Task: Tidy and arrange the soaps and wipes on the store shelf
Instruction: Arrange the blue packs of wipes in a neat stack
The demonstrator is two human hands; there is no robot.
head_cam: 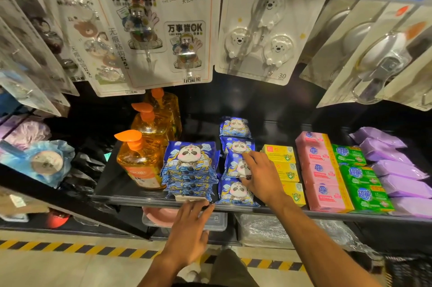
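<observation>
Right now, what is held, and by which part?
The right hand grips a panda wipes pack by its right edge; the left hand only touches the front of the wipes stack.

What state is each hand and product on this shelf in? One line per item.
left hand: open, straight fingers touching the panda wipes stack
right hand: gripping a small panda pack
panda wipes stack: piled up
pump bottles: upright, in line
pink soaps: flat, in a row
</observation>
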